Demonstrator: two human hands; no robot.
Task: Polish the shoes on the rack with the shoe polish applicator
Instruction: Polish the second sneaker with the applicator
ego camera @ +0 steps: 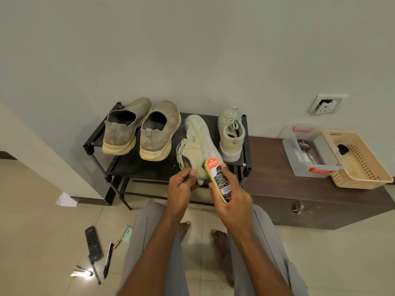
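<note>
Lace-up shoe [197,144]: tilted on its side on black rack [102,137], right of slip-on pair [141,129]. Left hand [181,186] pinches its heel end. Right hand [232,201] grasps shoe polish applicator [218,180], its tip against the shoe's side.
</note>
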